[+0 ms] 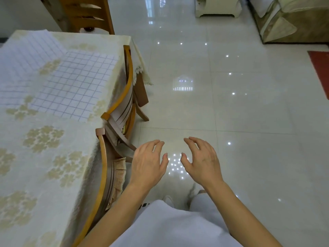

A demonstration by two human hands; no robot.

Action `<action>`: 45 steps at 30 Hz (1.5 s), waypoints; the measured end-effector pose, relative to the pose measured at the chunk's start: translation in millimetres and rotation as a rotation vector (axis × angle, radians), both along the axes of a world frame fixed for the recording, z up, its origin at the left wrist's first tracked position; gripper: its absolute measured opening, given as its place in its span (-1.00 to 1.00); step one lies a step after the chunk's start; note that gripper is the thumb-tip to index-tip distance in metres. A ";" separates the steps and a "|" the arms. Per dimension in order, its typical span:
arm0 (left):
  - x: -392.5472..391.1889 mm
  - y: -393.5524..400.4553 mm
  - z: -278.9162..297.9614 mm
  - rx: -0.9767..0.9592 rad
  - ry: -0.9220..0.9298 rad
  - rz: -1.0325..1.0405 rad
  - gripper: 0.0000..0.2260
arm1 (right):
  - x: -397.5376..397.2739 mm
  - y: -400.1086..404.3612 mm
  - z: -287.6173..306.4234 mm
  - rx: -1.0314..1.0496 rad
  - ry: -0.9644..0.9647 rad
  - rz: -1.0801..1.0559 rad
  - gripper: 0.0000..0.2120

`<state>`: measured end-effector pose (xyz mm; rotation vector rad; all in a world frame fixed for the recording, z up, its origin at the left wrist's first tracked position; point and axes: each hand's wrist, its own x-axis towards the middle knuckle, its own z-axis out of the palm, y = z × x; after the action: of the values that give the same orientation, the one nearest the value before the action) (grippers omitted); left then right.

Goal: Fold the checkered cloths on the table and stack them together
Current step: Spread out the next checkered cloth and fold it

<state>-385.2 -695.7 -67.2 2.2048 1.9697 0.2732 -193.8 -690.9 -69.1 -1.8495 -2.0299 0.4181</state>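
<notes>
While two checkered cloths (74,86) lie flat on the counter (44,157) at left, left hand (147,163) and right hand (201,161) hover palms-down over the floor (249,104), fingers (157,144) loosely curled, holding nothing.

Head view, downward over floor (231,104) beside table (53,139).

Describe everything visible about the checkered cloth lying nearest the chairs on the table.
The checkered cloth is white with a thin purple grid, soft woven fabric by its look. It lies flat and spread out on the cream floral tablecloth, set at an angle, one edge near the table's side by the chairs. Its far left corner meets a second checkered cloth. Neither hand touches it.
</notes>
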 end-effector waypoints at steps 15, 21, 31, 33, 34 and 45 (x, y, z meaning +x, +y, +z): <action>74.0 218.2 1.0 -0.031 0.040 0.119 -0.62 | 67.8 252.7 0.9 0.021 0.010 0.193 -0.53; 93.0 292.2 8.6 -0.014 0.019 0.252 -0.62 | 82.2 351.2 7.2 0.075 -0.015 0.314 -0.57; 48.6 346.5 34.1 0.138 -0.068 0.520 -0.64 | 16.9 448.8 11.3 0.083 -0.001 0.567 -0.57; 32.7 354.8 40.1 0.170 -0.077 0.588 -0.66 | -5.6 464.3 11.8 0.084 0.013 0.619 -0.58; 23.2 359.6 41.8 0.180 -0.080 0.618 -0.67 | -18.1 472.3 11.7 0.088 0.018 0.646 -0.58; -116.9 397.3 25.6 0.105 -0.121 0.903 -0.64 | -187.1 550.4 17.3 0.137 0.041 0.878 -0.62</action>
<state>-502.0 -298.4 -41.6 1.1485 2.7765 0.6032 -380.9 -140.5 -51.8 -0.7755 -2.6692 0.5030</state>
